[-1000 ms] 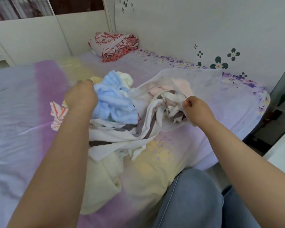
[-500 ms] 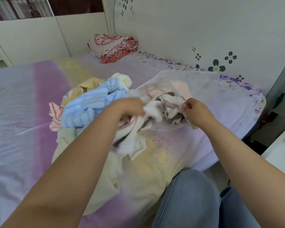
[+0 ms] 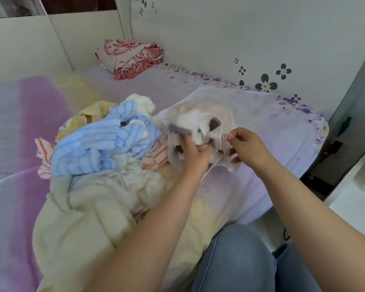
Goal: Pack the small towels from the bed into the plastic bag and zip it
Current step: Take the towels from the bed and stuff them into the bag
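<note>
A translucent plastic bag (image 3: 251, 108) lies on the bed with its mouth facing me. My left hand (image 3: 193, 154) is at the mouth, its fingers buried in a white and grey striped towel (image 3: 198, 125) that sits partly inside the bag. My right hand (image 3: 248, 146) pinches the bag's rim and holds the mouth apart. To the left lies a heap of small towels: a blue striped one (image 3: 97, 146) on top, a yellow one (image 3: 93, 112), an orange striped one (image 3: 43, 152) and a cream one (image 3: 122, 186).
The bed (image 3: 13, 133) has a purple and yellow sheet. A folded red patterned blanket (image 3: 133, 56) sits at the far end by the wall. My jeans-clad knee (image 3: 236, 264) is at the bed's near edge. A dark gap (image 3: 333, 161) runs along the bed's right side.
My left hand let go of the blue striped towel, which now lies on the heap, and moved right with the white and grey towel into the bag's mouth. My right hand stayed on the rim.
</note>
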